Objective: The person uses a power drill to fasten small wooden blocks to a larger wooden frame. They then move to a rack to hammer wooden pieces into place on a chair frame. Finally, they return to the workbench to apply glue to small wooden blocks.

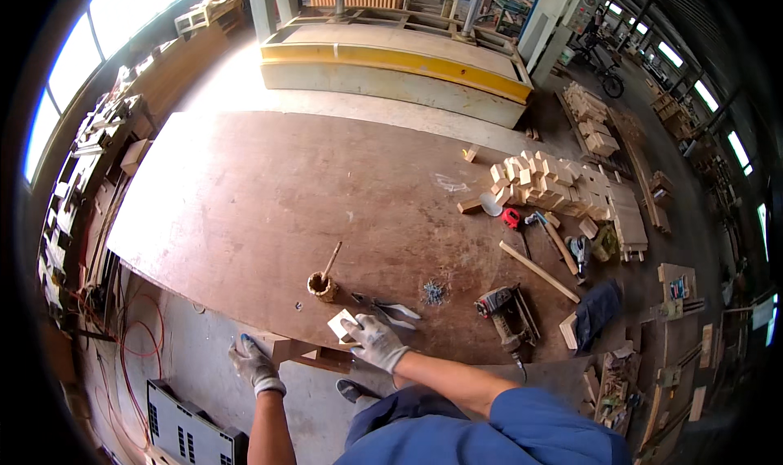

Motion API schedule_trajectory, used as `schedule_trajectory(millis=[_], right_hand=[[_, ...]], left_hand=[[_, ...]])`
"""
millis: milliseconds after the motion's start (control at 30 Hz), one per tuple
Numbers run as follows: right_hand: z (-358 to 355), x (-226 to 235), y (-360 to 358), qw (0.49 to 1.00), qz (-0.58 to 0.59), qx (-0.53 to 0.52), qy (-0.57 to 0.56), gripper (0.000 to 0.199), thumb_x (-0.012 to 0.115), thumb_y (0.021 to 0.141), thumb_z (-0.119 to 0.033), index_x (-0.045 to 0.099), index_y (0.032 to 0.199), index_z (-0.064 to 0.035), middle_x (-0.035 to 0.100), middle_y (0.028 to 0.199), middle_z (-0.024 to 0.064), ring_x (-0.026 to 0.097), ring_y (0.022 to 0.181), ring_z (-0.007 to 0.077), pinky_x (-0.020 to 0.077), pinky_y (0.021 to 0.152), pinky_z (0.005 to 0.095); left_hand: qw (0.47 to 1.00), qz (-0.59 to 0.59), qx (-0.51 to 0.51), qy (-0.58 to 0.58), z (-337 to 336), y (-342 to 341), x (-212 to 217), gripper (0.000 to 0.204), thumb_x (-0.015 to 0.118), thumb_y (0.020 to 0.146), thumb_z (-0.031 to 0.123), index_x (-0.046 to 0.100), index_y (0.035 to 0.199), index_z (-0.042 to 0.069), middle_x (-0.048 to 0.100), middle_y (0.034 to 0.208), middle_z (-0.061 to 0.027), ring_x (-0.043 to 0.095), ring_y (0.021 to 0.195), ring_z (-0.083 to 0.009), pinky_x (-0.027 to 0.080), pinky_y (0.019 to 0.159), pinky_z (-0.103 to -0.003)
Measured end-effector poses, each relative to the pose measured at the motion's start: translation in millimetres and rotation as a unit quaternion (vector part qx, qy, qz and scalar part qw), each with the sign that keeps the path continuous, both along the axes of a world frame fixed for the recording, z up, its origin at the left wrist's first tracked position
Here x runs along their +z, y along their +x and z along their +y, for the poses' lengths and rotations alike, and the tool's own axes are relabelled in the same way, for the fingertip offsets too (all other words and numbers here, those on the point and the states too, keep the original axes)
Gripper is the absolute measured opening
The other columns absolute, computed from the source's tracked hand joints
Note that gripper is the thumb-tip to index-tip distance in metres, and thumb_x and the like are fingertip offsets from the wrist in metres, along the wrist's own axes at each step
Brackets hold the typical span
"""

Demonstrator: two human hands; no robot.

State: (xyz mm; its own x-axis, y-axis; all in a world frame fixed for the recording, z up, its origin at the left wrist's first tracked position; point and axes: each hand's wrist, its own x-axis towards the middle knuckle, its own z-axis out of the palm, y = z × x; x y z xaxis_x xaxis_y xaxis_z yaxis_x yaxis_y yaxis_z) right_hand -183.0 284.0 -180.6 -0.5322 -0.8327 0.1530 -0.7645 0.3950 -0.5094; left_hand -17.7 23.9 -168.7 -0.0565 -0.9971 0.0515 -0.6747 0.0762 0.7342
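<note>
In the head view we are leaning over the near edge of a large brown plywood desk [269, 196]. Our right hand [373, 340], in a grey work glove, is pressing down on a small pale wooden block [342, 325] that is lying on the desk right at its near edge; the fingers are curled over the block's right side and gripping it. Our left hand [252, 364], also gloved, is reaching below the desk edge, its fingers closed around the left end of a wooden piece [306, 352] that is sitting just under the edge, beneath the pale block.

Just behind the block, a pair of pliers [385, 307] is lying flat on the desk, touching nothing else. To their left a small round glue pot [321, 286] is standing upright with a stick tilting out of it. To the right of the pliers a little heap of nails [434, 291] is resting, and further right a nail gun [503, 312] is lying near the edge. A long wooden strip [538, 272] is lying diagonally beyond it, and a pile of pale wooden blocks [548, 184] is sitting well apart at the far right of the desk.
</note>
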Motion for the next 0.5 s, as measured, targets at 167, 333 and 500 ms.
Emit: schedule_trajectory(millis=[167, 333, 500], right_hand=[[-16.2, -28.6, 4.4, 0.996, 0.013, -0.081, 0.020, 0.083, 0.082, 0.077, -0.029, 0.045, 0.150, -0.0132, 0.053, 0.133, 0.0198, 0.057, 0.122, 0.0363, 0.0472, 0.106, 0.0429], [-42.5, -31.9, -20.4, 0.989, 0.028, -0.128, 0.064, 0.082, 0.081, 0.079, -0.028, 0.043, 0.151, -0.0122, 0.052, 0.137, 0.0199, 0.055, 0.126, 0.0364, 0.0466, 0.108, 0.0431], [-47.3, -19.0, -26.8, 0.984, 0.010, -0.143, 0.102, 0.085, 0.081, 0.080, -0.027, 0.040, 0.152, -0.0101, 0.049, 0.142, 0.0216, 0.051, 0.132, 0.0374, 0.0445, 0.110, 0.0437]], left_hand=[[1.000, 0.025, -0.005, 0.001, -1.4, 0.4, 0.8, 0.056, 0.061, 0.101, 0.042, 0.055, 0.132, -0.004, 0.066, 0.121, -0.0293, 0.065, 0.111, -0.0405, 0.050, 0.098, -0.045], [0.999, 0.036, -0.006, 0.001, -7.4, 6.7, -8.3, 0.058, 0.062, 0.101, 0.042, 0.054, 0.132, -0.005, 0.065, 0.123, -0.0296, 0.064, 0.111, -0.0386, 0.049, 0.099, -0.044], [0.999, 0.042, 0.008, 0.011, -1.0, 0.2, -0.7, 0.052, 0.062, 0.101, 0.040, 0.056, 0.129, -0.004, 0.064, 0.123, -0.0281, 0.063, 0.111, -0.0403, 0.049, 0.099, -0.045]])
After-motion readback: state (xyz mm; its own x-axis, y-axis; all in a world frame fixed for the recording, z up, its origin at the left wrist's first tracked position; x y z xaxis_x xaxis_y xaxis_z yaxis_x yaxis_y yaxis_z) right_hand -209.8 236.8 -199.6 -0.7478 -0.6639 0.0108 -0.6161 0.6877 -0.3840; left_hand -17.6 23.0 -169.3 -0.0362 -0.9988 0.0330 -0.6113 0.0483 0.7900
